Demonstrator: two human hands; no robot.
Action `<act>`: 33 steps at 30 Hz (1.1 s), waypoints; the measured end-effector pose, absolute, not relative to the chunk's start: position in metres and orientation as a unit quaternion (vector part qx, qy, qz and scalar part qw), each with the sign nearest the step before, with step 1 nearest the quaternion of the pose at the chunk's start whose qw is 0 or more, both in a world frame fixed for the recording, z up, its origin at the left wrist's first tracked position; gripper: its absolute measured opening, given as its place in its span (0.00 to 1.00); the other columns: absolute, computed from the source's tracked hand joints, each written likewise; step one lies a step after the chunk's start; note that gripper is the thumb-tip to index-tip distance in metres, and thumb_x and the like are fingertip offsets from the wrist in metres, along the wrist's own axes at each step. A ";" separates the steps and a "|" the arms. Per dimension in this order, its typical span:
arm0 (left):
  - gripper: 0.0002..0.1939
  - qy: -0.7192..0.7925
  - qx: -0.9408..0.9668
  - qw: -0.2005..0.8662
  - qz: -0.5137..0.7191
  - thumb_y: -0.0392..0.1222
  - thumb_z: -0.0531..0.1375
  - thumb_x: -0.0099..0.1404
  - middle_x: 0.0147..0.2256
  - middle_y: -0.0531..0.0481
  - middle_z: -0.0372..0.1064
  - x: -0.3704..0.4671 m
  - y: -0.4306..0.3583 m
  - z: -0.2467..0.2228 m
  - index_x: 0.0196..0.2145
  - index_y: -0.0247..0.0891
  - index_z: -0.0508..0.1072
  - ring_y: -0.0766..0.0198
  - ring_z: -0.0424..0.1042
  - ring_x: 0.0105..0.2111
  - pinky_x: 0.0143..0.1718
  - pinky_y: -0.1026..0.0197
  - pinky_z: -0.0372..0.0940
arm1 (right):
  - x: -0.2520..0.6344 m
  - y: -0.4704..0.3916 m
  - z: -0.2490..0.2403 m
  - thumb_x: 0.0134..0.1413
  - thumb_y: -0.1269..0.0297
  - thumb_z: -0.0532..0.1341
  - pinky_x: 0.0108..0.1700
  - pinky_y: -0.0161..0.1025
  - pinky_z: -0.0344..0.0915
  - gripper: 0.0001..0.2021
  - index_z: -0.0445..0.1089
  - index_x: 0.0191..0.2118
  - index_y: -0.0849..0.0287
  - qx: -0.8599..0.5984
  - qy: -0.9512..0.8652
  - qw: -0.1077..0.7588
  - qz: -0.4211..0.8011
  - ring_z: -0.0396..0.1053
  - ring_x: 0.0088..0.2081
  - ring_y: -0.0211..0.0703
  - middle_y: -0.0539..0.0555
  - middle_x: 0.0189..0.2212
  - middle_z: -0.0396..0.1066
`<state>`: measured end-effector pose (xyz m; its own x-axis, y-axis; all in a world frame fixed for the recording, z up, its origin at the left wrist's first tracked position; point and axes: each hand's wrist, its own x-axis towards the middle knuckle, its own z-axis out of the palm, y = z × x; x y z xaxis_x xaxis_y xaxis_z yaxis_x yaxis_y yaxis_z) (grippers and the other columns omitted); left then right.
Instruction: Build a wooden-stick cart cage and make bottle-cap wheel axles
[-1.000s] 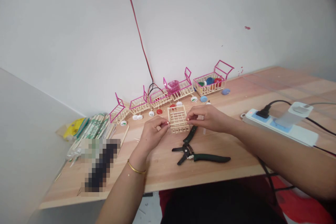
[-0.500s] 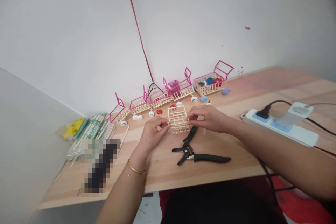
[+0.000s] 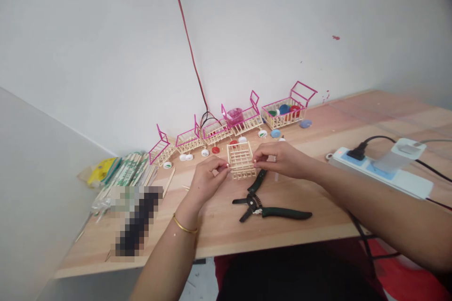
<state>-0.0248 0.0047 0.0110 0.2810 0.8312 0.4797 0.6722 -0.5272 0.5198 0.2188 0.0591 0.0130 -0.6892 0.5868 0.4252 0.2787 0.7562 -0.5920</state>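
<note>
A small basket frame of bare wooden sticks [image 3: 241, 155] stands on the table between my two hands. My left hand [image 3: 208, 178] pinches at its left side, thumb and forefinger closed at a pale stick end. At the right side my right hand [image 3: 277, 159] pinches in the same way, with another pale stick end at the fingertips. Whether both ends belong to one crosswise stick I cannot tell. Just in front of the frame lies a pair of dark green-handled cutting pliers [image 3: 252, 203], jaws apart, one handle reaching toward the basket.
Along the wall stand several stick carts with magenta rims [image 3: 247, 120] and bottle-cap wheels. Bundled wooden sticks [image 3: 129, 169] and a yellow bag [image 3: 102, 171] lie at left, behind a blurred-out dark object [image 3: 137, 225]. A white power strip [image 3: 383, 174] with plugs sits at right.
The view has shifted very slightly. Both hands keep their pinch at the sides of the stick basket, with no other visible difference.
</note>
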 end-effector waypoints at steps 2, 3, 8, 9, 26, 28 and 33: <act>0.04 0.474 0.793 0.109 0.366 0.36 0.59 0.61 0.25 0.51 0.68 -0.025 0.004 0.011 0.28 0.36 0.72 0.67 0.65 0.28 0.31 0.64 0.59 | 0.219 0.060 0.012 0.57 0.60 0.58 0.35 0.36 0.63 0.09 0.70 0.31 0.60 -0.241 -0.886 0.308 0.249 0.69 0.32 0.40 0.55 0.30 0.74; 0.04 0.475 0.793 0.109 0.367 0.36 0.59 0.61 0.25 0.51 0.68 -0.025 0.004 0.011 0.28 0.36 0.72 0.67 0.65 0.28 0.31 0.64 0.59 | 0.219 0.060 0.012 0.57 0.59 0.59 0.35 0.36 0.63 0.10 0.70 0.31 0.60 -0.239 -0.886 0.306 0.252 0.69 0.32 0.40 0.55 0.30 0.73; 0.05 0.476 0.791 0.107 0.369 0.37 0.58 0.61 0.25 0.52 0.67 -0.024 0.004 0.011 0.28 0.36 0.72 0.67 0.65 0.27 0.30 0.64 0.59 | 0.219 0.060 0.010 0.55 0.56 0.60 0.33 0.36 0.64 0.11 0.69 0.32 0.59 -0.239 -0.884 0.298 0.271 0.68 0.30 0.38 0.53 0.29 0.72; 0.05 0.476 0.791 0.106 0.369 0.37 0.58 0.61 0.25 0.51 0.68 -0.024 0.004 0.011 0.28 0.36 0.72 0.67 0.65 0.27 0.30 0.64 0.59 | 0.219 0.060 0.010 0.55 0.56 0.60 0.33 0.36 0.64 0.11 0.69 0.32 0.59 -0.239 -0.883 0.300 0.269 0.68 0.30 0.39 0.53 0.29 0.71; 0.04 0.476 0.792 0.112 0.367 0.34 0.59 0.61 0.25 0.52 0.67 -0.024 0.004 0.011 0.28 0.36 0.71 0.67 0.65 0.28 0.31 0.65 0.58 | 0.219 0.063 0.005 0.54 0.59 0.61 0.34 0.36 0.63 0.09 0.69 0.32 0.60 -0.241 -0.887 0.299 0.257 0.68 0.30 0.39 0.52 0.28 0.71; 0.04 0.476 0.791 0.113 0.367 0.34 0.59 0.61 0.25 0.52 0.67 -0.024 0.004 0.011 0.28 0.36 0.71 0.67 0.65 0.28 0.31 0.65 0.58 | 0.218 0.063 0.005 0.55 0.60 0.60 0.34 0.36 0.63 0.08 0.69 0.32 0.60 -0.239 -0.887 0.302 0.256 0.68 0.30 0.39 0.53 0.29 0.72; 0.03 0.475 0.792 0.112 0.366 0.35 0.59 0.61 0.25 0.52 0.67 -0.024 0.005 0.010 0.28 0.36 0.71 0.67 0.65 0.28 0.31 0.65 0.58 | 0.218 0.063 0.003 0.55 0.62 0.60 0.34 0.35 0.62 0.07 0.69 0.32 0.60 -0.235 -0.888 0.304 0.254 0.68 0.30 0.39 0.53 0.28 0.71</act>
<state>-0.0242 0.0047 0.0104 0.2808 0.8342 0.4746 0.6705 -0.5243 0.5248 0.2183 0.0626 0.0035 -0.7051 0.5716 0.4196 0.2625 0.7601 -0.5944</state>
